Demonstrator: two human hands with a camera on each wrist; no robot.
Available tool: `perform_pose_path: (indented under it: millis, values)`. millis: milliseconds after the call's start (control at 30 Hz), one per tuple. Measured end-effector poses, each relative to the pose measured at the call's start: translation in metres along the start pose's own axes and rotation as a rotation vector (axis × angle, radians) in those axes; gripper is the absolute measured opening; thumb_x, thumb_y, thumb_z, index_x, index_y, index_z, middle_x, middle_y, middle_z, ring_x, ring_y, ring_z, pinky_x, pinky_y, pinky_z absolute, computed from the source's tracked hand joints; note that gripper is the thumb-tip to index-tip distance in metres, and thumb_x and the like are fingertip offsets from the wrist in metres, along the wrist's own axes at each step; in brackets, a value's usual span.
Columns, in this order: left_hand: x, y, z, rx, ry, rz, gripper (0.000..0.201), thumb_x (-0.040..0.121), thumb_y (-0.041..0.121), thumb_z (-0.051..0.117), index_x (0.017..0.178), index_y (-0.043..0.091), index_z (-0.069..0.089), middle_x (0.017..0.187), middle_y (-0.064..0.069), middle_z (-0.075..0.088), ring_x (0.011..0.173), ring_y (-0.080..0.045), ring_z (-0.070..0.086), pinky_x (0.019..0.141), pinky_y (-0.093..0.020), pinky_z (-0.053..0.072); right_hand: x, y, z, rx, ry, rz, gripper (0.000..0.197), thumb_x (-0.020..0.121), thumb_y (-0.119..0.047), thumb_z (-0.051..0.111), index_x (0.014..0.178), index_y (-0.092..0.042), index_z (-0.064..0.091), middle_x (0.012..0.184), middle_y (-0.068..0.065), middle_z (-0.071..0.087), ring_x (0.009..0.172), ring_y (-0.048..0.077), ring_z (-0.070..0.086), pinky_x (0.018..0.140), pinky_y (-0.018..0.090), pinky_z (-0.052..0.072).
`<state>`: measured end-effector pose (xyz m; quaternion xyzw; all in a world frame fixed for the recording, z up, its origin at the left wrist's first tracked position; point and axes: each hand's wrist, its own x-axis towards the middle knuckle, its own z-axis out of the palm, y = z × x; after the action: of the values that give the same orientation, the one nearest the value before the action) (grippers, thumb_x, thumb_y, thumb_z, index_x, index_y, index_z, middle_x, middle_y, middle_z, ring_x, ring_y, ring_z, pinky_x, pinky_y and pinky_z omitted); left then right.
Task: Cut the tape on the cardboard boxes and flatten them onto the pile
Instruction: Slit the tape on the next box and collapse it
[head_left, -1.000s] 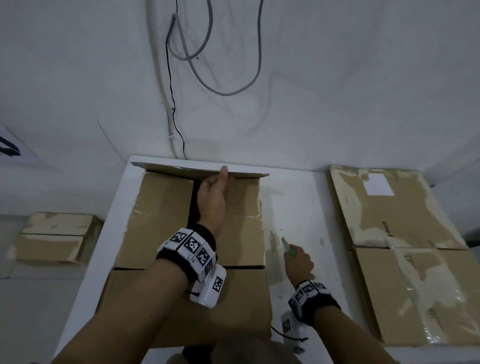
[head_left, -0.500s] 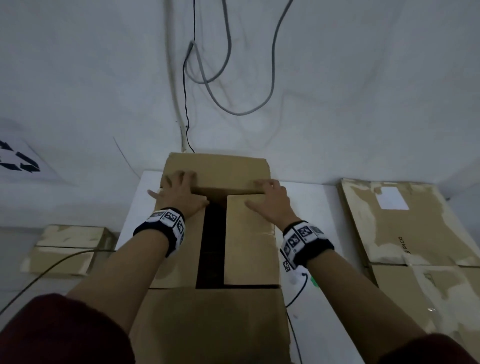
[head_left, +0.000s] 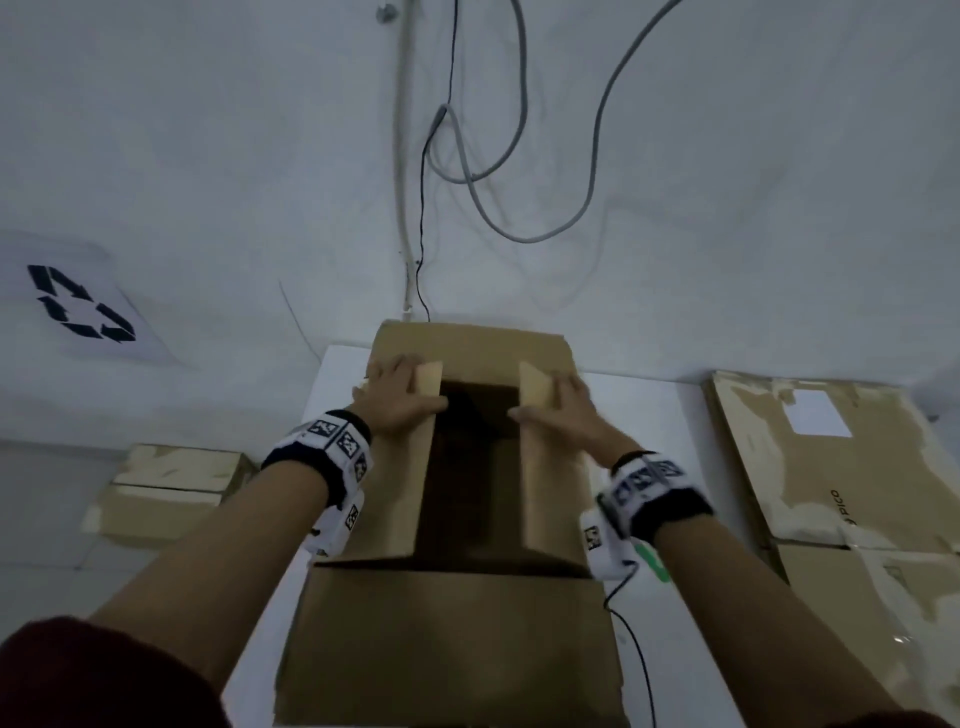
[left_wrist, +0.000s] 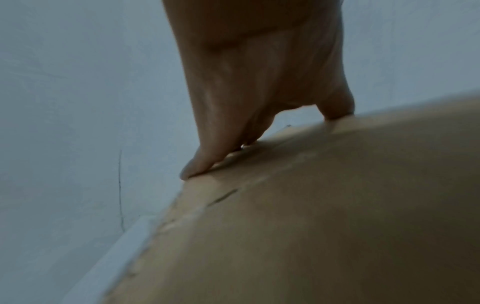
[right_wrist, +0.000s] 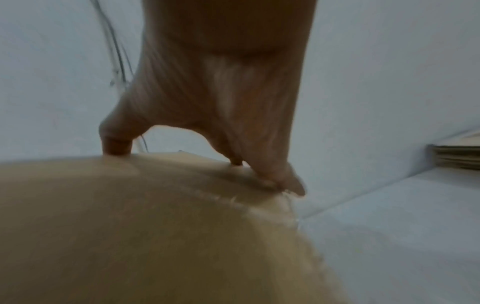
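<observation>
The left hand (head_left: 400, 395) lies flat on the left flap (head_left: 395, 483), fingers straight. The right hand (head_left: 563, 410) lies flat on the right flap (head_left: 553, 488). The open box (head_left: 452, 639) sits on the white table (head_left: 691, 649), near the pile (head_left: 831, 493).

Open gap between box flaps (head_left: 550, 467)

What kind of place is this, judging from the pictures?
Probably a recycling or storage corner: a recycling sign on the wall, a pile of flattened cardboard, loose cables hanging down the bare wall.
</observation>
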<state>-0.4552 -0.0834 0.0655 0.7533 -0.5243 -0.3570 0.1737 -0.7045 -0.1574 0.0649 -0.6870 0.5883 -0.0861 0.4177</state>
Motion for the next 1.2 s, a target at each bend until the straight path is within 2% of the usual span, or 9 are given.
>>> perform_pose_path:
  millis: [133, 267, 467, 633, 733, 833, 933, 1067, 1200]
  values:
    - [-0.034, -0.014, -0.037, -0.477, -0.010, 0.071, 0.067, 0.094, 0.048, 0.051, 0.152, 0.025, 0.026, 0.152, -0.001, 0.036, 0.137, -0.023, 0.036, 0.107, -0.038, 0.032, -0.041, 0.028, -0.053, 0.490, -0.047, -0.040, 0.052, 0.090, -0.049, 0.062, 0.137, -0.030, 0.050, 0.138, 0.001, 0.051, 0.118, 0.016, 0.054, 0.095, 0.036, 0.042]
    - [-0.067, -0.040, -0.080, -0.471, 0.132, 0.047, 0.026, 0.099, 0.032, 0.049, 0.119, 0.017, 0.058, 0.121, -0.017, 0.062, 0.109, -0.037, 0.059, 0.089, -0.041, 0.047, -0.076, 0.073, -0.092, 0.445, 0.112, -0.094, 0.054, 0.087, -0.040, 0.069, 0.133, -0.016, 0.055, 0.121, 0.012, 0.066, 0.101, 0.022, 0.066, 0.077, 0.032, 0.054]
    - [-0.100, -0.108, -0.061, 0.042, 0.221, -0.121, 0.067, 0.100, 0.035, 0.044, 0.153, 0.009, 0.013, 0.154, -0.022, 0.025, 0.141, -0.037, 0.027, 0.116, -0.046, 0.020, -0.113, 0.132, -0.043, -0.114, 0.401, -0.015, 0.065, 0.083, -0.030, 0.072, 0.141, -0.012, 0.048, 0.127, 0.016, 0.054, 0.115, 0.035, 0.054, 0.091, 0.048, 0.049]
    - [-0.121, -0.126, 0.002, 0.196, 0.329, -0.078, 0.052, 0.098, 0.036, 0.048, 0.141, 0.008, 0.041, 0.153, -0.024, 0.020, 0.139, -0.039, 0.019, 0.116, -0.046, 0.017, -0.139, 0.121, 0.042, -0.032, 0.442, -0.176, 0.030, 0.102, -0.023, 0.047, 0.127, -0.013, 0.061, 0.107, 0.002, 0.060, 0.106, 0.029, 0.060, 0.088, 0.039, 0.051]
    - [-0.136, -0.118, 0.030, -0.275, 0.041, -0.142, 0.082, 0.079, 0.058, 0.065, 0.143, 0.012, 0.039, 0.140, -0.015, 0.047, 0.124, -0.033, 0.048, 0.105, -0.044, 0.040, -0.155, 0.108, 0.071, 0.308, 0.323, -0.020, 0.036, 0.103, -0.038, 0.043, 0.135, -0.023, 0.052, 0.127, -0.001, 0.057, 0.123, 0.019, 0.052, 0.095, 0.026, 0.040]
    - [-0.138, -0.119, 0.047, -0.592, -0.060, -0.190, 0.057, 0.090, 0.007, 0.052, 0.144, 0.021, 0.038, 0.134, -0.009, 0.054, 0.111, -0.027, 0.057, 0.095, -0.041, 0.049, -0.166, 0.102, 0.071, 0.391, 0.168, -0.043, 0.104, 0.064, -0.087, 0.057, 0.149, -0.032, 0.033, 0.142, -0.010, 0.043, 0.129, 0.012, 0.044, 0.104, 0.034, 0.038]
    - [-0.139, -0.120, 0.049, -0.626, -0.047, -0.196, 0.061, 0.089, -0.007, 0.039, 0.145, 0.020, 0.039, 0.130, -0.010, 0.056, 0.109, -0.027, 0.057, 0.089, -0.041, 0.051, -0.173, 0.097, 0.066, 0.014, -0.052, -0.107, 0.115, 0.048, -0.082, 0.075, 0.145, -0.044, 0.028, 0.153, -0.014, 0.019, 0.136, 0.014, 0.031, 0.110, 0.040, 0.038]
    - [-0.140, -0.121, 0.045, -0.625, -0.034, -0.208, 0.058, 0.091, -0.003, 0.040, 0.144, 0.018, 0.039, 0.133, -0.012, 0.054, 0.113, -0.029, 0.055, 0.099, -0.047, 0.047, -0.168, 0.102, 0.075, -0.528, 0.050, -0.143, 0.086, 0.054, -0.084, 0.069, 0.121, -0.032, 0.060, 0.164, 0.004, -0.005, 0.150, 0.033, 0.003, 0.119, 0.053, 0.005]
    - [-0.151, -0.118, 0.044, -0.712, -0.024, -0.168, 0.063, 0.088, 0.055, 0.058, 0.141, 0.024, 0.044, 0.135, 0.001, 0.054, 0.118, -0.021, 0.054, 0.101, -0.042, 0.045, -0.159, 0.098, 0.088, -0.783, 0.205, -0.465, 0.049, 0.073, -0.064, 0.068, 0.097, -0.021, 0.073, 0.144, 0.011, 0.052, 0.143, 0.027, 0.036, 0.118, 0.048, -0.005]
